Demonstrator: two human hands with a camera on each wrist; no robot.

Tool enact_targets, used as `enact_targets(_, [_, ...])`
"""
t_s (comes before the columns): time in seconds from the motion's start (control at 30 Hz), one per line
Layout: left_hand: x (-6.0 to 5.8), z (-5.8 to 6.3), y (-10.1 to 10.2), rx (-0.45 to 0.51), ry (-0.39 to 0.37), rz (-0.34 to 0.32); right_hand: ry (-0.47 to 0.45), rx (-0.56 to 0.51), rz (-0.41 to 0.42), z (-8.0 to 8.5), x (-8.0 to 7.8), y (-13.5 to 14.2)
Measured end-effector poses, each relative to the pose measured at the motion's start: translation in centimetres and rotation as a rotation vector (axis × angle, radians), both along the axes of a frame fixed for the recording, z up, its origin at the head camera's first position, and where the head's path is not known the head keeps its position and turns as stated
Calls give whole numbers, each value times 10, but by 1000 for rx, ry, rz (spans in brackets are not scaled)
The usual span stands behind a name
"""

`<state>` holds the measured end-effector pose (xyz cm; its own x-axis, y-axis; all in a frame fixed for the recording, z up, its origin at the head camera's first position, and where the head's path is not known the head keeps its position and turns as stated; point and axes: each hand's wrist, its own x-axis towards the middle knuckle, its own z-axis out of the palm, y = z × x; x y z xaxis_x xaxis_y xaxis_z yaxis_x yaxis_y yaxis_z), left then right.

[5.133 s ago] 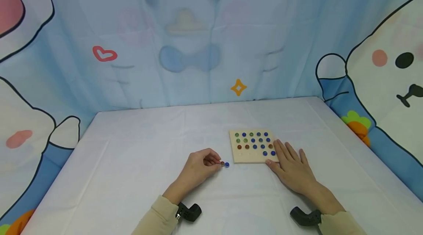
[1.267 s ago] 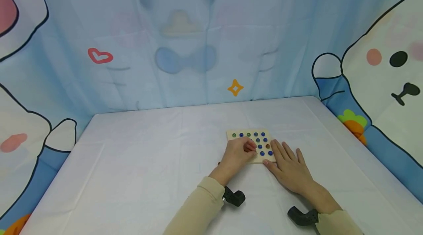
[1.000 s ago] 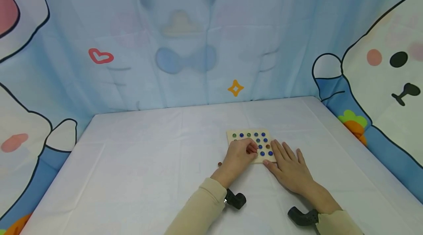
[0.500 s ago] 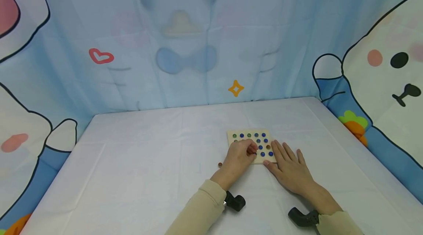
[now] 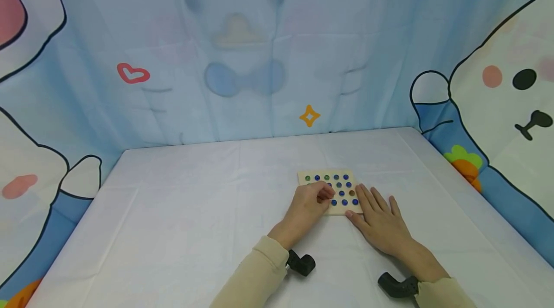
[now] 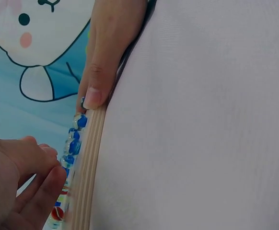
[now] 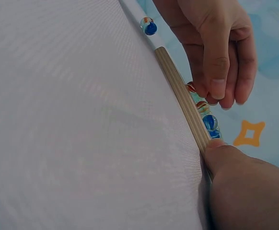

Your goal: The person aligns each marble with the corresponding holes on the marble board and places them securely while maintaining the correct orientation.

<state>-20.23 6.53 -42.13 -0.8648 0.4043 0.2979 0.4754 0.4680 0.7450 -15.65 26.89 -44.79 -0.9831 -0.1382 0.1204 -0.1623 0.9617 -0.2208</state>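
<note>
A pale wooden board point(image 5: 342, 211) with rows of green, blue and reddish marbles lies right of the table's middle. Over its left part is my left hand point(image 5: 303, 207), fingers loosely bent, with no marble seen between the fingertips. Just right of those fingertips, a blue marble point(image 5: 333, 202) sits in the front row. My right hand point(image 5: 383, 221) rests flat at the board's right side, its thumb on the near corner. In the right wrist view, a clear marble with blue and orange point(image 7: 148, 26) lies off the board on the cloth; the left hand hides that spot in the head view.
A white cloth point(image 5: 182, 211) covers the table. Behind it hangs a blue curtain point(image 5: 242, 106) printed with cartoon animals. A black wrist camera point(image 5: 302, 263) sits on my left wrist, another black camera point(image 5: 396, 286) on the right.
My left hand went from the loose marbles left of the board to its front row, where another blue marble now sits. The hand has just drawn slightly left; the right hand stays put.
</note>
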Motion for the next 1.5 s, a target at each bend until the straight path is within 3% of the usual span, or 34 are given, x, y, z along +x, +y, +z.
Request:
enact_targets(0.73, [-1, 17, -33, 86, -21, 5, -3, -2, -7, -2, -1, 1])
enact_targets(1.2, [1, 14, -52, 121, -50, -28, 6, 11, -8, -4, -3, 1])
enact_targets(1.5, [4, 12, -65, 119, -80, 8, 10, 2, 1, -4, -2, 1])
